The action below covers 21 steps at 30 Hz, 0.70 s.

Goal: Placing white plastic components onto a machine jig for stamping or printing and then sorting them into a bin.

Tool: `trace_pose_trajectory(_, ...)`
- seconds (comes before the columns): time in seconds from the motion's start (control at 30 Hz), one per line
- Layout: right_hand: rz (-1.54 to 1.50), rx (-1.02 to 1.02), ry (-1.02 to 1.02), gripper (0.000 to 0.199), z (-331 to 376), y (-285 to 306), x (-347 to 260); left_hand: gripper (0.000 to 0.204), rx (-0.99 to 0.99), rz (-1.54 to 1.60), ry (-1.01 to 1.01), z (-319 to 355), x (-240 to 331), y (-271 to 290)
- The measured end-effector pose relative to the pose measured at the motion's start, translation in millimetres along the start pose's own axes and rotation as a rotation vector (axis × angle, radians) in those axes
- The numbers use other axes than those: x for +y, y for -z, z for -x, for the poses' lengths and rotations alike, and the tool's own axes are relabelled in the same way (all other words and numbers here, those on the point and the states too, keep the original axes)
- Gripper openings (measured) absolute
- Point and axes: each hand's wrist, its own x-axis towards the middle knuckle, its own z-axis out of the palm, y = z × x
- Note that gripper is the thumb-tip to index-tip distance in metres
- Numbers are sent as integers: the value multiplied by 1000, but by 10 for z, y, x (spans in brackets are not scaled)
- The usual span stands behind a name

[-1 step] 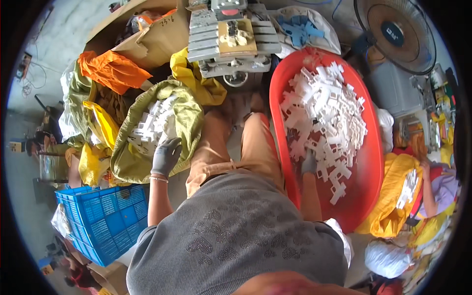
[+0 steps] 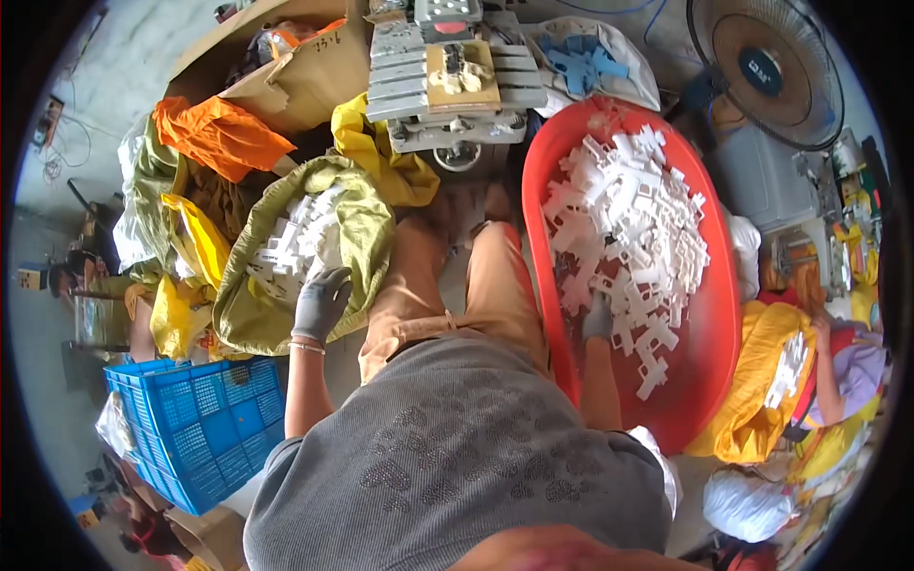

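My left hand [image 2: 322, 303], in a grey glove, is at the near rim of an olive-green sack [image 2: 367, 228]. Its fingers are loosely bent and apart, next to a pile of white plastic parts [image 2: 303, 233] in the sack; I see nothing held in them. To the right, my right hand [image 2: 598, 319], also gloved in grey, reaches into a long red tub [image 2: 700, 404]. It touches the left side of a heap of white plastic pieces [image 2: 647, 224], several with rectangular openings. Those pieces hide its fingertips, so its grip cannot be made out.
Ahead stands a machine with a slatted metal table [image 2: 400, 81]. A blue crate [image 2: 205, 428] is at lower left, a cardboard box [image 2: 305, 81] at far left. A fan [image 2: 762, 71] stands far right; a yellow sack [image 2: 762, 381] and another person's arm [image 2: 826, 371] lie beyond the tub.
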Motion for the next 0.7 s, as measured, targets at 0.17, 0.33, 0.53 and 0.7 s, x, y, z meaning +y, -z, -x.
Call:
trace_pose_trajectory(0.17, -180, 259, 153, 41, -280, 518, -398, 21, 27, 67, 61, -120, 108, 157)
trace_pose_trajectory(0.33, -323, 307, 318, 38, -564, 915, -837, 23, 81, 108, -4, -511, 320, 247)
trace_pose_trajectory(0.53, -1026, 88, 402, 38, -752, 1435, -2049, 21, 38, 81, -98, -588, 424, 107)
trace_pose_trajectory(0.7, -978, -108, 756, 36, -1258, 1742, -3305, 20, 18, 84, -79, -436, 370, -60)
